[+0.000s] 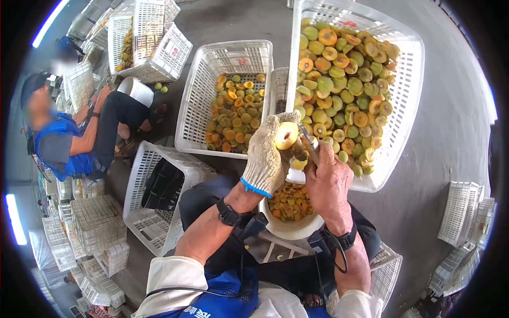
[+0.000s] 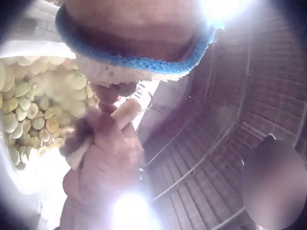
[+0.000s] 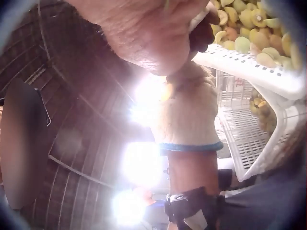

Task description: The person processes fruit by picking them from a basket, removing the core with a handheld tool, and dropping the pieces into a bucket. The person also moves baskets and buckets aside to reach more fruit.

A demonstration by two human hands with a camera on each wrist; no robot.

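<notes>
My left hand [image 1: 266,153], in a knitted off-white glove with a blue cuff, holds a halved yellow fruit [image 1: 286,135]. Its cut face is up, with a brown hollow in the middle. Close beside it, my bare right hand [image 1: 330,177] grips a small pitting knife [image 1: 306,132], whose metal part comes right up to the fruit. The knife's pale handle [image 2: 125,113] shows between the fingers in the left wrist view. Below both hands stands a white bucket [image 1: 290,231] with yellow fruit pieces in it. In the right wrist view the glove [image 3: 187,112] hides the fruit.
A large white crate [image 1: 411,69] of halved green-yellow fruit stands ahead on the right. Another crate [image 1: 188,119] with fewer halves is left of it. A tilted crate [image 1: 139,204] holds something black. A seated person [image 1: 66,140] works at far left, among stacked crates [image 1: 98,222].
</notes>
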